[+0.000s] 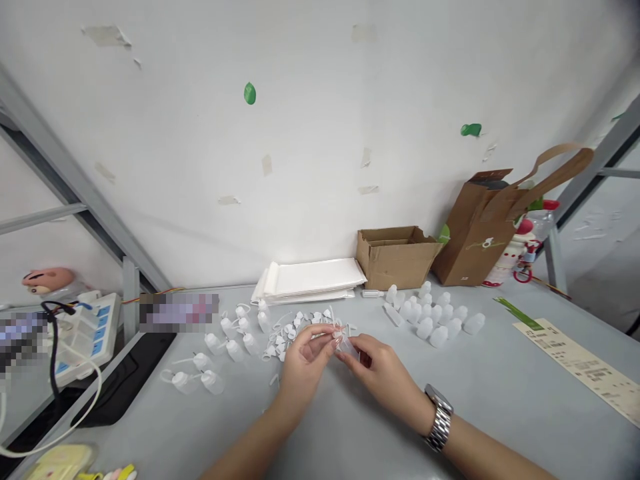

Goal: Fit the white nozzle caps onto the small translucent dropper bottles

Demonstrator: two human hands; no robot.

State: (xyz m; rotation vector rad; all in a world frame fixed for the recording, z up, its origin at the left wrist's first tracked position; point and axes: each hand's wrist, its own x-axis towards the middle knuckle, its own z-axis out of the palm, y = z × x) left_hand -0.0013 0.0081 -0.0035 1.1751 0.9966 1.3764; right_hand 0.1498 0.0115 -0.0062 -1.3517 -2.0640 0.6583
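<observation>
One small translucent white plastic bottle (349, 346) was held between the two hands, above the near-middle part of the grey tabletop (330, 427). The left hand (307, 353) pinched its far-left end with thumb and fingers closed; whether a cap sat under those fingertips could not be told. The right hand (379, 368), one silver metal-link watch (440, 419) at its wrist, gripped the near-right part of the same bottle. Just beyond the left hand lay one loose pile of small white plastic caps (295, 328), too jumbled to count. To the left stood about eleven white-capped translucent bottles (233, 351); to the far right were roughly sixteen uncapped translucent bottles (439, 337), overlapping too much for an exact count. Along the far wall (310, 133) were one stack of flat white packets (315, 277), one open brown cardboard box (400, 263) and one tall brown paper bag (470, 233). Two thin green strips (520, 313) lay at the right.
</observation>
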